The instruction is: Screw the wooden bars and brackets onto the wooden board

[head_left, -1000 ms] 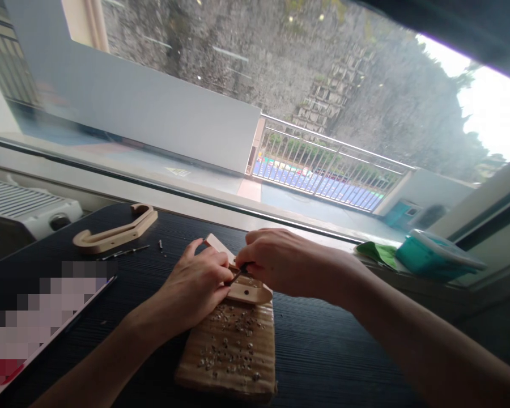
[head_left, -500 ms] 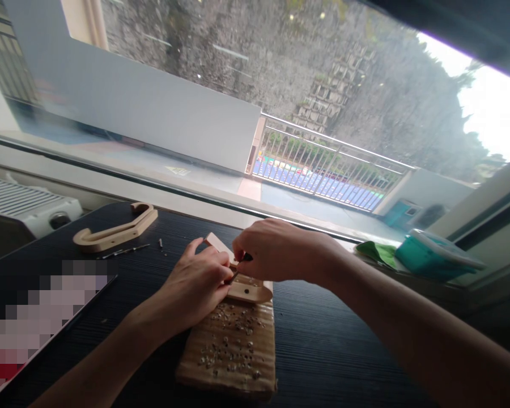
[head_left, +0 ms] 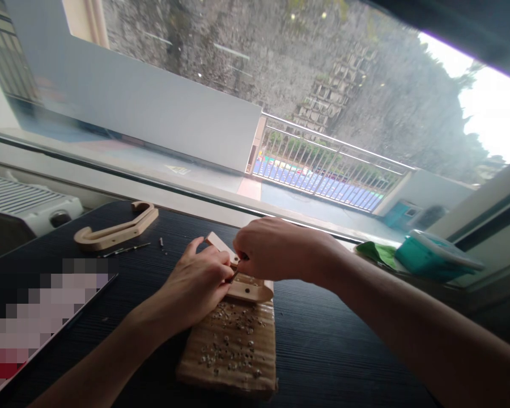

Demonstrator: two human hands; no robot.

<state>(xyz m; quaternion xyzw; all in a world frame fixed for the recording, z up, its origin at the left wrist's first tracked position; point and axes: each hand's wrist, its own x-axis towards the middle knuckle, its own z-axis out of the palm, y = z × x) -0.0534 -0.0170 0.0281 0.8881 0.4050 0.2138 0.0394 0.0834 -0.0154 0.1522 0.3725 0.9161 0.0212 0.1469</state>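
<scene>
A pale wooden hook-shaped piece (head_left: 259, 291) with dark round holes lies on a corrugated cardboard block (head_left: 233, 343). My left hand (head_left: 204, 269) is closed on its left side, pressing it down, with one finger reaching along the raised end. My right hand (head_left: 267, 249) is a closed fist just above the piece, gripping a thin tool (head_left: 235, 275). Only a short slim length of the tool shows between the hands, so its kind is unclear. Small holes pit the cardboard block below the piece.
A second wooden hook (head_left: 119, 231) lies at the back left of the black table (head_left: 323, 345), near thin drill bits (head_left: 130, 249). A blurred-out screen or panel (head_left: 46, 328) is at left. Teal box (head_left: 433, 258) and green cloth (head_left: 376, 254) sit right, by the window.
My right fist has turned slightly over the wooden piece, and less of the dark tool shows at its fingers. My left hand stays in place.
</scene>
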